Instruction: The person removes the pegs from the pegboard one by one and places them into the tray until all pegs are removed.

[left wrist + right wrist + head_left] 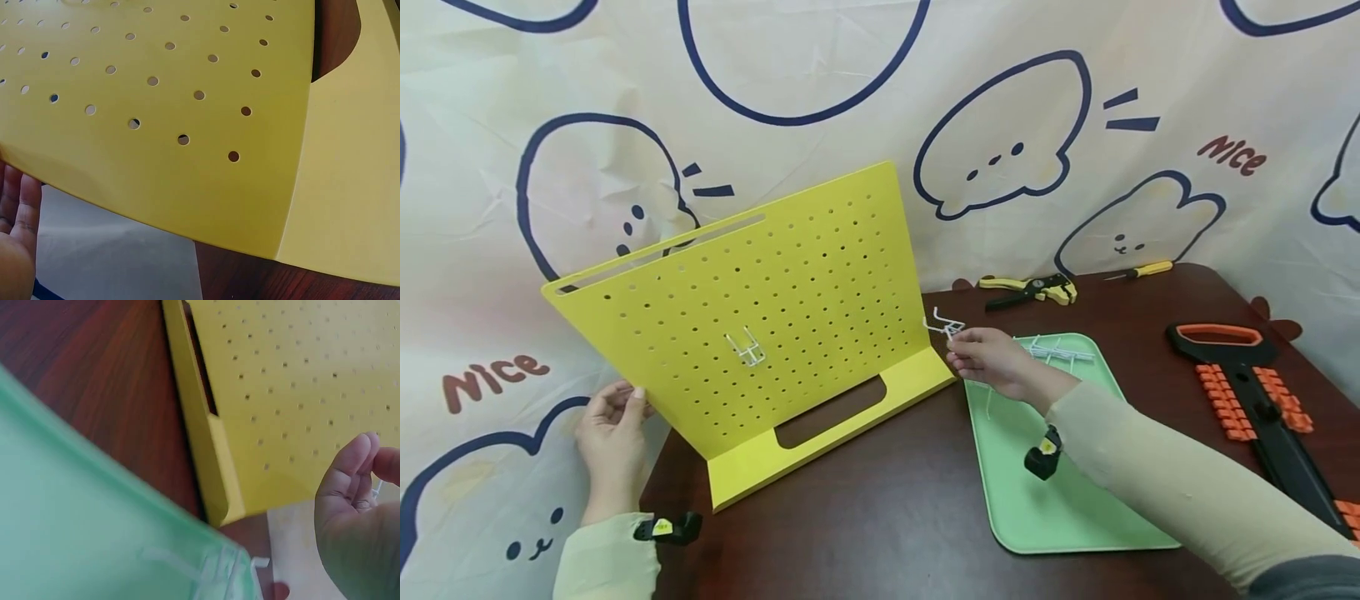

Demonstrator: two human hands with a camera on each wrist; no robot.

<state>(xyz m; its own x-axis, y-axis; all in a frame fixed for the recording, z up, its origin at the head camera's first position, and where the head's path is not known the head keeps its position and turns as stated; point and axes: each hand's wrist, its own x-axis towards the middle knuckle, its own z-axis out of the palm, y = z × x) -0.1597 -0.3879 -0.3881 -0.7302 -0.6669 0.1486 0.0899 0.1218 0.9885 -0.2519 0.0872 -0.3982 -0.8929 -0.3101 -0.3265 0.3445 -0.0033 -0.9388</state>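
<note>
A yellow pegboard (850,350) with a bent foot stands tilted on the dark table. At its left edge my left hand (615,429) grips the panel, thumb on the front face and fingers behind. One white wire hook (749,353) sits in the panel's holes left of the middle, prongs toward me. Just off the board's right edge, my right hand (996,362) pinches another white wire pegboard hook (953,327) between thumb and fingers, prongs pointing up and away. The right wrist view mostly hides that hook behind the hand.
Under my right forearm lies a green tray (1015,500) with several white wire hooks (1060,352) at its far end. Behind it are wire strippers (1033,290) and a yellow screwdriver (1150,269). A black rack with orange clips (1247,392) lies at the right.
</note>
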